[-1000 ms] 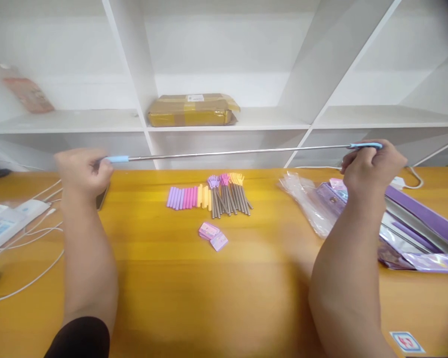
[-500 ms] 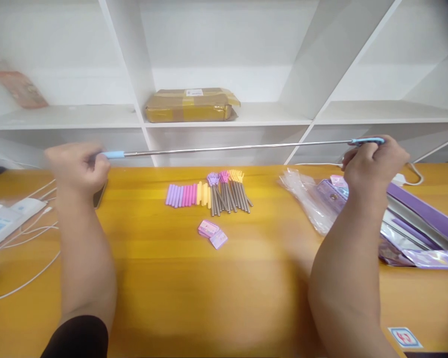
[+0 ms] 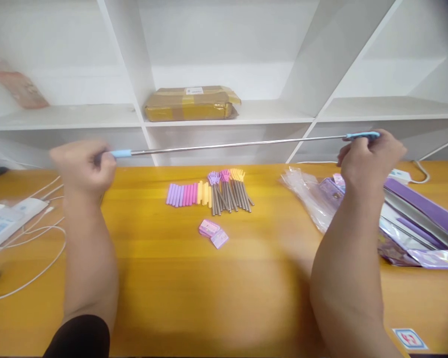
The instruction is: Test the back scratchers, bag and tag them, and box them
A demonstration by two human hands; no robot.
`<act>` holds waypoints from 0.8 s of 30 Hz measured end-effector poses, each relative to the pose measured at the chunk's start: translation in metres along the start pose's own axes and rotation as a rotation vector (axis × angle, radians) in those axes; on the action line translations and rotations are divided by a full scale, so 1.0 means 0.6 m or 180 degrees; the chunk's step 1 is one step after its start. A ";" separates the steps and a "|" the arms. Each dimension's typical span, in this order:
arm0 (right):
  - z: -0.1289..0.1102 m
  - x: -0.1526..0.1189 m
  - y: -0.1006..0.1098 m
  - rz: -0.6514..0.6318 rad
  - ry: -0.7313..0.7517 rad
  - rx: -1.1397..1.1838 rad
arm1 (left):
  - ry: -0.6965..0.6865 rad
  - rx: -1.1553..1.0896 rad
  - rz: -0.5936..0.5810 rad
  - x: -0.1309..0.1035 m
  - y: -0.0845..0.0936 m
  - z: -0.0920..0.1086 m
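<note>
Rod (image 3: 239, 144), held nearly level above the table (image 3: 209, 293) with the fingers of the left hand (image 3: 82, 164) and right hand (image 3: 369, 161) clamped on its blue ends (image 3: 121, 153), looks light and springy, its metal likely slick, so those ends seem the surest hold.

- At your lower right, a sticker (image 3: 409, 339) on the table (image 3: 224, 298): red characters in a blue frame, too unclear to read.
- Ahead of you, a white label (image 3: 194, 90) on the taped box (image 3: 186, 110): print too small.
- Small cards (image 3: 209, 228) before you: printing illegible.
</note>
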State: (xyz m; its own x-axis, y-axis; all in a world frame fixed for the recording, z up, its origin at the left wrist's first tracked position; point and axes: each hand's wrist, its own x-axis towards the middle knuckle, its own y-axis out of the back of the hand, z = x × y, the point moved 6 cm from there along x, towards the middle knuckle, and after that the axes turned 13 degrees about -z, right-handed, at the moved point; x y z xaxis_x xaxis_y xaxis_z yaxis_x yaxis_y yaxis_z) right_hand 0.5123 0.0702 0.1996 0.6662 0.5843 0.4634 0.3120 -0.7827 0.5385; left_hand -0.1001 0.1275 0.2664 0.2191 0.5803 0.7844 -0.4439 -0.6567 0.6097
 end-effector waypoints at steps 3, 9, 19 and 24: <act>-0.089 -0.059 -0.042 -0.0389 0.0482 -0.0197 | -0.0563 0.0035 -0.0024 -0.015 -0.038 0.102; -0.278 -0.257 -0.141 -0.1394 0.1301 -0.0274 | -0.0589 -0.0133 0.0276 -0.071 -0.101 0.255; -0.290 -0.260 -0.098 -0.1560 0.1578 -0.0258 | -0.0844 -0.0262 -0.0054 -0.069 -0.086 0.262; -0.291 -0.263 -0.103 -0.1752 0.1546 -0.0530 | -0.0969 -0.0154 0.0000 -0.070 -0.083 0.267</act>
State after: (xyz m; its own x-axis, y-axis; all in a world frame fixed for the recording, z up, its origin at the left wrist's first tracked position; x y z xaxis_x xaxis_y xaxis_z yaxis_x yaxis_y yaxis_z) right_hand 0.2698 0.0639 0.2163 0.0578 0.9408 0.3340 0.3813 -0.3300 0.8635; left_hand 0.0520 0.0586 0.2211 0.4661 0.4044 0.7869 -0.4831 -0.6288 0.6093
